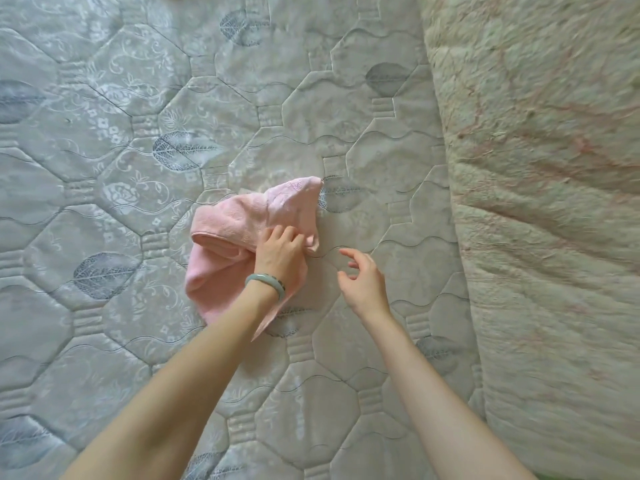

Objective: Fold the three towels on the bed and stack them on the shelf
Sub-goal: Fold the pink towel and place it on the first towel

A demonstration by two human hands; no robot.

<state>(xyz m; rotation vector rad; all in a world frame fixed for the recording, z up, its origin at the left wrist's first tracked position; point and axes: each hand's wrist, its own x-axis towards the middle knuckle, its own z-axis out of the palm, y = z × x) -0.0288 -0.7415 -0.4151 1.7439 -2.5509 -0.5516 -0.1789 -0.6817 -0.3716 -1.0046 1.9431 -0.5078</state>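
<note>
Both arms (194, 358) reach out over the bed (104, 150). My left hand (280, 251) pinches the pink towel (221, 278), which lies bunched on the bed. My right hand (363, 282) is wide open, holding nothing. Pulling with one hand could bunch it more.

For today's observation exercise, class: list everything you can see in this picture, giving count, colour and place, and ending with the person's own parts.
towel: one, pink, crumpled, middle of the mattress
mattress: one, grey with leaf pattern, across left and middle
blanket: one, cream with pink marks, right side
bracelet: one, pale green, left wrist
left hand: one, grips the towel's right edge
right hand: one, open, beside the towel, holding nothing
</note>
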